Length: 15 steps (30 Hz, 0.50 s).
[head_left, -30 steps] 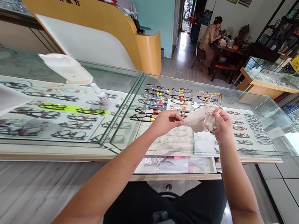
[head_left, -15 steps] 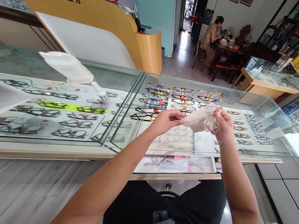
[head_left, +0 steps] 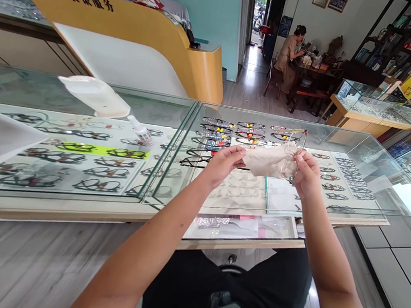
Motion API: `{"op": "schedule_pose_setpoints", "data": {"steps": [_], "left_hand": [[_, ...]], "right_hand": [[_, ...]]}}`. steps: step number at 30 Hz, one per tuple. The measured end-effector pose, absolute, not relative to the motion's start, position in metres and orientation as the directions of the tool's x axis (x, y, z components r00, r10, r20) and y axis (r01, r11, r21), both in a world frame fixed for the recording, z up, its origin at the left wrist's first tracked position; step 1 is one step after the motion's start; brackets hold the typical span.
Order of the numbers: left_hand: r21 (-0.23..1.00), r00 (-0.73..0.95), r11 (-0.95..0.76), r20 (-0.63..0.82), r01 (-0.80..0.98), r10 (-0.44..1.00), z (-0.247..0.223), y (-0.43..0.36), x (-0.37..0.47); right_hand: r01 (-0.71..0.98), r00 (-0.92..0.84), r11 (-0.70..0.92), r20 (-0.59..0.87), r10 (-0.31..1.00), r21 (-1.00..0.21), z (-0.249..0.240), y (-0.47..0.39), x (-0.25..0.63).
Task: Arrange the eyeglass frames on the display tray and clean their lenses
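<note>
Head view: the clear rectangular glass display case (head_left: 353, 142) is the landmark. Above the case, the bare left hand (head_left: 225, 165) pinches one end of the beige soft fabric cloth (head_left: 263, 161). The bare right hand (head_left: 307, 170) grasps the thin-framed eyeglasses (head_left: 305, 140), also above the case; the cloth partly covers them. Left of the case is the small white plastic bottle (head_left: 140, 131).

Left hand (head_left: 224, 165) pinches pale cloth (head_left: 263, 161); right hand (head_left: 307, 172) grips glasses (head_left: 292, 169) above showcase (head_left: 334, 139).
</note>
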State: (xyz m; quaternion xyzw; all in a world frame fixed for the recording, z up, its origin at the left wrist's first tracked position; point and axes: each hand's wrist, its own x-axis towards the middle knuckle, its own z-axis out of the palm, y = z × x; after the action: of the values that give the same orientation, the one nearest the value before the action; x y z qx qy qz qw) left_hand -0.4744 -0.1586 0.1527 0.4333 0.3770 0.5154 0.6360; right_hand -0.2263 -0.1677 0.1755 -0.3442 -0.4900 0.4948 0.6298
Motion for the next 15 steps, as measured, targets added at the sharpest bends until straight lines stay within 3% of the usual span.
{"op": "schedule_pose_setpoints", "data": {"steps": [5, 15], "left_hand": [[0.905, 0.245, 0.074, 0.034, -0.418, 0.969, 0.147, -0.158, -0.472], [0.81, 0.291, 0.224, -0.07, -0.542, 0.954, 0.148, -0.158, -0.47]], "right_hand": [[-0.316, -0.008, 0.253, 0.27, 0.963, -0.914, 0.171, -0.167, -0.226], [-0.293, -0.014, 0.238, 0.253, 0.967, -0.926, 0.167, -0.165, -0.224]]}}
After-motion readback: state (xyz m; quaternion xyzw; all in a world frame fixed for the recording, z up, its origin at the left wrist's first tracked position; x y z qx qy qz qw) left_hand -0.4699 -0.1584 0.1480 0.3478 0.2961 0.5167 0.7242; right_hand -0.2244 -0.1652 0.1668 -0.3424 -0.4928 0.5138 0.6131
